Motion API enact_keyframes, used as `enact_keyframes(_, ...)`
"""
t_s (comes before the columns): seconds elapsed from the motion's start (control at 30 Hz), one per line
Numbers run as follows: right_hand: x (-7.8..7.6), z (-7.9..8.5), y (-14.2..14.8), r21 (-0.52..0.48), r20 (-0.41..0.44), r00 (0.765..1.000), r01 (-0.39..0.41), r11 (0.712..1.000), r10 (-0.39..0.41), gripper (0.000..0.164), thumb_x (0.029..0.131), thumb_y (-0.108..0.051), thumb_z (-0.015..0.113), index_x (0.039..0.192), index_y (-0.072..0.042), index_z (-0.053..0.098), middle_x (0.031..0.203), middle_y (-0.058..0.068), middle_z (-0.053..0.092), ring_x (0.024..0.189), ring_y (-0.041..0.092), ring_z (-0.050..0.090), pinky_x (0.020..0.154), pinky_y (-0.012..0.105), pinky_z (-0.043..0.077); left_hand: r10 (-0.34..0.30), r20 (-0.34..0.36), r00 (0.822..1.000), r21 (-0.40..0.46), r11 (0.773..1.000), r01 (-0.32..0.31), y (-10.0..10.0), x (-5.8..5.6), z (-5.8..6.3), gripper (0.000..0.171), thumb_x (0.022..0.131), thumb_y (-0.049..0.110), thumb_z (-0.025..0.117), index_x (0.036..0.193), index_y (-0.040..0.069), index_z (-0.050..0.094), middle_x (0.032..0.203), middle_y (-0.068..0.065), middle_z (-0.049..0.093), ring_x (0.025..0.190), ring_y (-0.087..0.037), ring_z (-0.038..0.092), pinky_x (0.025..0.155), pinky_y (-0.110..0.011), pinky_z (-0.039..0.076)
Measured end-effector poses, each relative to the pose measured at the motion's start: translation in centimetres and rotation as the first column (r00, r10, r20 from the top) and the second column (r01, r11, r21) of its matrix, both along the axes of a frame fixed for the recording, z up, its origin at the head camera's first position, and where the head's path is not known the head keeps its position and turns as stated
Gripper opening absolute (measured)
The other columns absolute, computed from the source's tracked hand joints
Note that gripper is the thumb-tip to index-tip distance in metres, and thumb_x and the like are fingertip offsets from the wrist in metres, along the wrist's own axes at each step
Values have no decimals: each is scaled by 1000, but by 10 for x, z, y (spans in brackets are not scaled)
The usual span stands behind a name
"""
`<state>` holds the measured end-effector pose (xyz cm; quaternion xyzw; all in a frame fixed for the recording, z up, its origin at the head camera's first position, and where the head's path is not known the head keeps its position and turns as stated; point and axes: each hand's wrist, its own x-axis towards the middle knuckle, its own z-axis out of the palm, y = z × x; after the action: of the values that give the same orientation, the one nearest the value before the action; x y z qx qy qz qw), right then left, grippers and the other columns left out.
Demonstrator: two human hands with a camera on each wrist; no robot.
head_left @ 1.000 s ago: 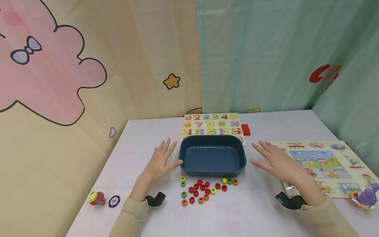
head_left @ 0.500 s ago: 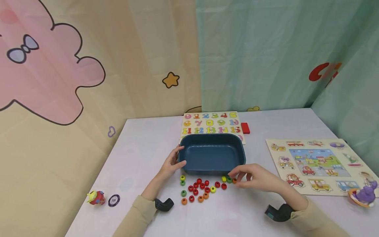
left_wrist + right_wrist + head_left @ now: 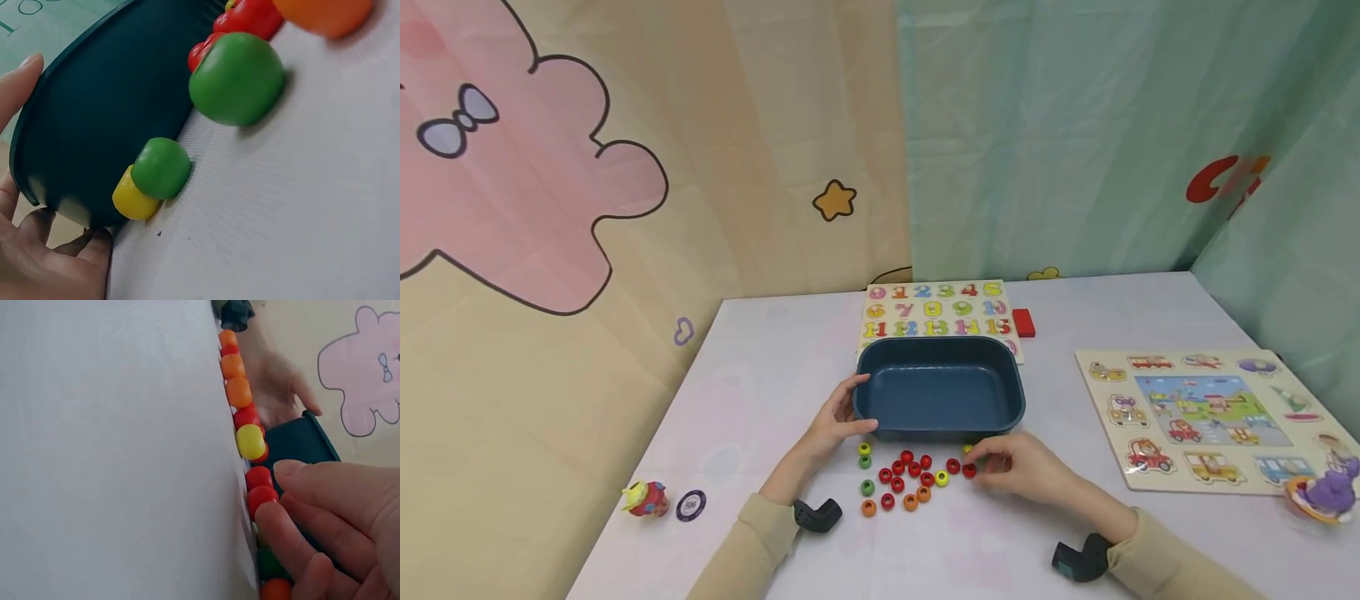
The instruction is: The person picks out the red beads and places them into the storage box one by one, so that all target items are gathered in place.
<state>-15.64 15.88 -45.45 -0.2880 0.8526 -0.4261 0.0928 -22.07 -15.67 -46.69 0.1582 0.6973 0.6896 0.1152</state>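
Note:
My left hand [image 3: 831, 421] grips the left end of a dark blue rectangular tub [image 3: 940, 400], thumb at its rim and fingers around the outside. In front of the tub lie several loose round beads with holes: red, green, yellow and orange. My right hand [image 3: 1026, 471] is low at the right end of the beads, fingers bent. In the right wrist view, its thumb and forefinger are apart, close to a red bead [image 3: 261, 500]. That hand covers the green and orange beads there from the head view. A green bead [image 3: 237, 80] shows near the tub in the left wrist view.
A number puzzle board [image 3: 936, 308] lies behind the tub, with a red block [image 3: 1023, 322] beside it. To the right are a vehicle puzzle board [image 3: 1120, 462] and a purple toy figure [image 3: 1330, 492]. A small toy [image 3: 645, 498] and a round chip [image 3: 691, 505] lie at left.
Both hands were spread at either side of the tub. My left hand has moved in and taken hold of its left end; my right hand has come down and left to the beads.

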Motion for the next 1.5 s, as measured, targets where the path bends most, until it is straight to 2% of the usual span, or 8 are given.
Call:
enact_keyframes(0.33, 3, -10, -4, 18, -74, 994, 87, 996, -85, 24, 74, -23, 72, 97, -24, 65, 68, -13, 56, 55, 5, 49, 47, 20, 43, -5, 17, 1000, -1, 1000, 5, -2, -2, -1, 67, 79, -2, 62, 138, 12, 31, 146, -6, 20, 132, -24, 19, 105, -38, 18)
enact_keyframes(0.57, 4, -6, -7, 34, -97, 992, 83, 996, -79, 22, 75, -21, 72, 95, -22, 66, 69, -14, 56, 55, 4, 49, 48, 20, 44, -24, 46, 999, 9, 1000, 24, -2, -1, 7, 64, 82, -7, 55, 138, 7, 28, 146, -8, 18, 131, -25, 20, 104, -37, 19)
enact_keyframes(0.7, 9, 9, -10, 45, -92, 996, 17, 999, -13, 23, 75, -20, 72, 97, -22, 66, 76, -15, 58, 57, 3, 49, 50, 20, 45, -16, 48, 999, 16, 1000, 15, -2, 1, 8, 64, 81, -6, 57, 138, 8, 30, 145, -8, 20, 131, -25, 21, 105, -38, 19)
enact_keyframes(0.87, 4, 43, -18, 35, -149, 985, -80, 996, 84, 25, 76, -19, 71, 100, -22, 65, 84, -14, 60, 60, 2, 50, 51, 19, 45, 13, 40, 999, 23, 1000, -13, -2, 1, 3, 66, 79, 0, 63, 137, 11, 34, 145, -6, 22, 131, -25, 22, 104, -40, 19)
enact_keyframes(1.0, -17, 66, -26, -21, -270, 956, -126, 992, 116, 25, 77, -21, 70, 101, -23, 63, 87, -13, 61, 62, 2, 51, 51, 20, 45, 13, 32, 999, 38, 999, -14, -1, -1, 0, 66, 78, 2, 64, 136, 12, 34, 145, -6, 23, 130, -25, 23, 104, -41, 19)
enact_keyframes(1.13, -45, 81, -38, -64, -314, 945, -119, 991, 93, 24, 78, -24, 69, 101, -22, 63, 90, -12, 62, 66, 4, 53, 54, 22, 47, 19, 46, 999, 34, 999, -20, -2, -3, 0, 65, 78, 4, 66, 135, 15, 37, 144, -4, 26, 129, -24, 26, 104, -39, 21)
enact_keyframes(1.27, -77, 83, -53, -86, -258, 965, -67, 994, 43, 25, 77, -24, 69, 101, -17, 64, 90, -11, 62, 68, 7, 55, 58, 24, 49, 9, 51, 999, 32, 999, -11, -1, -3, 2, 64, 78, 5, 66, 135, 17, 38, 143, -5, 26, 129, -24, 26, 104, -40, 21)
enact_keyframes(1.5, -123, 67, -84, -54, -150, 989, -13, 998, 5, 28, 76, -22, 71, 101, -12, 65, 91, -6, 63, 71, 9, 57, 64, 24, 50, 0, 58, 998, 30, 1000, -2, -2, -2, 2, 64, 79, 5, 65, 135, 17, 37, 144, -6, 25, 129, -25, 27, 104, -40, 21)
